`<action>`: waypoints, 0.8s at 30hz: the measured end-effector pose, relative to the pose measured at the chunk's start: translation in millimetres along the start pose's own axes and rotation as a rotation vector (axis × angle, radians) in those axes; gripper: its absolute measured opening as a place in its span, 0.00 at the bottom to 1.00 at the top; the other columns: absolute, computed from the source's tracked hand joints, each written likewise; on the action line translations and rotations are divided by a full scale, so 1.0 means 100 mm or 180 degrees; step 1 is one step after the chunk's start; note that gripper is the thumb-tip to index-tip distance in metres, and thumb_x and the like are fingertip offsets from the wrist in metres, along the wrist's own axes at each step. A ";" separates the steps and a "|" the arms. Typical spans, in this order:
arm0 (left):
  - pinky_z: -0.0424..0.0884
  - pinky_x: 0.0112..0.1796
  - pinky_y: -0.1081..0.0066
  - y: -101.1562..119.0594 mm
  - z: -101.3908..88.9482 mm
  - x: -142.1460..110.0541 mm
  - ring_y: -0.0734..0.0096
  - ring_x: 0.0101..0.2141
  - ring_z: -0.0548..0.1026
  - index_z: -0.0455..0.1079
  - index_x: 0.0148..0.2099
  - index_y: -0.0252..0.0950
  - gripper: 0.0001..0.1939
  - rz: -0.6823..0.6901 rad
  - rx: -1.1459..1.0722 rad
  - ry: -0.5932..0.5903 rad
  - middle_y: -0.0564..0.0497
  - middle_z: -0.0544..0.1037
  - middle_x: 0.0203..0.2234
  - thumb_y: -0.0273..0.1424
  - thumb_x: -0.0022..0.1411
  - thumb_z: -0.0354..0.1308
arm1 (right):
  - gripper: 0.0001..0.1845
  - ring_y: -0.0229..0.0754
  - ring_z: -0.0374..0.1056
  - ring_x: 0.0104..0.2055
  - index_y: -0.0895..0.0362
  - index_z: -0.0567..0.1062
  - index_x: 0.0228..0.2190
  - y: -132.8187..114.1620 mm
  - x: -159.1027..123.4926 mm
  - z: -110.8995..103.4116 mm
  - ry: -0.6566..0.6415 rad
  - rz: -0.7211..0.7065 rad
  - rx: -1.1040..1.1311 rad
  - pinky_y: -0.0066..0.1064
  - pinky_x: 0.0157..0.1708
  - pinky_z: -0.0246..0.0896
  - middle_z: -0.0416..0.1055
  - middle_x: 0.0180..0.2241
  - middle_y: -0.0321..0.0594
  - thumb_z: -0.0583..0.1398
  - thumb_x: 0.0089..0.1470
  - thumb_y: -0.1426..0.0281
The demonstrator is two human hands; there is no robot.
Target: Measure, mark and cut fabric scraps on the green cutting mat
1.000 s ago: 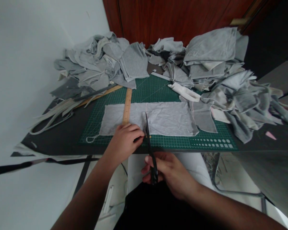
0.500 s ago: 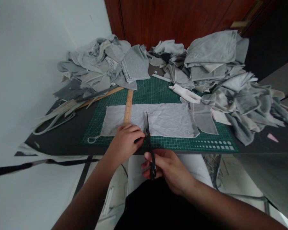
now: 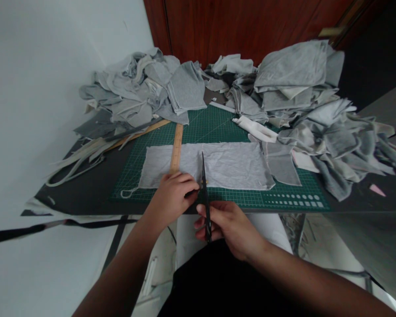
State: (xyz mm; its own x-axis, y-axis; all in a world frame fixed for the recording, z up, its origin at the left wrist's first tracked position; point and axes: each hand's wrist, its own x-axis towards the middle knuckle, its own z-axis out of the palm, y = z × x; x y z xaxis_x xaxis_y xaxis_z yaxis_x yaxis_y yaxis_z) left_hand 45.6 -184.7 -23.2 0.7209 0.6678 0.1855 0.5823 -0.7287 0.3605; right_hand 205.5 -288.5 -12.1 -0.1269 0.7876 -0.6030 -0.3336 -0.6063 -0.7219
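Note:
A pair of black scissors (image 3: 206, 200) is in my right hand (image 3: 229, 224), its fingers closed round the handles below the table edge. The blades point away from me over a light grey fabric piece (image 3: 232, 165), which lies flat and slightly wrinkled. My left hand (image 3: 174, 193) rests on the near edge of that fabric, left of the blades. Its thumb and fingertips pinch the fabric edge close to the scissors. Just beyond its knuckles a wooden ruler (image 3: 176, 149) lies across the fabric.
A green cutting mat (image 3: 204, 121) lies under the fabric on a dark table (image 3: 99, 176). Heaps of grey cloth stand at the back left (image 3: 135, 88) and on the right (image 3: 293, 70). Fabric strips (image 3: 75, 165) trail at the left, and a pink scrap (image 3: 377, 190) lies far right.
My right hand and the scissors have shifted slightly forward, and the handles have swung a little to the left. My left hand and the fabric have stayed in place.

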 end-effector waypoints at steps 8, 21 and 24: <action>0.60 0.41 0.62 0.01 -0.01 -0.01 0.61 0.41 0.75 0.76 0.37 0.38 0.03 -0.0026 -0.0029 -0.0017 0.52 0.79 0.35 0.27 0.66 0.62 | 0.35 0.36 0.74 0.24 0.61 0.76 0.33 -0.07 0.06 -0.02 0.0043 -0.0157 -0.0026 0.25 0.24 0.68 0.76 0.27 0.39 0.72 0.39 0.42; 0.62 0.40 0.62 0.01 -0.01 0.00 0.61 0.40 0.74 0.76 0.36 0.37 0.05 -0.0071 -0.0024 -0.0059 0.50 0.79 0.34 0.25 0.65 0.60 | 0.34 0.37 0.74 0.25 0.61 0.77 0.34 -0.14 0.15 0.01 0.0056 -0.0235 -0.0074 0.27 0.25 0.69 0.76 0.28 0.39 0.72 0.41 0.43; 0.61 0.40 0.62 0.00 -0.02 0.00 0.61 0.40 0.74 0.75 0.35 0.37 0.06 -0.0051 -0.0021 -0.0048 0.51 0.78 0.34 0.24 0.64 0.60 | 0.34 0.36 0.73 0.24 0.61 0.76 0.31 -0.15 0.15 0.02 0.0046 -0.0226 -0.0056 0.26 0.24 0.69 0.75 0.27 0.39 0.73 0.40 0.43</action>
State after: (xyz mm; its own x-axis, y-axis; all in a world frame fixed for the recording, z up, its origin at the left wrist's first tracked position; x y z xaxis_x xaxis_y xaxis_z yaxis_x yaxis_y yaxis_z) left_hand 45.0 -185.1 -21.5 0.7171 0.6770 0.1658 0.5913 -0.7168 0.3694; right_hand 206.7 -267.6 -10.0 -0.0898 0.8272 -0.5547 -0.3249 -0.5508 -0.7688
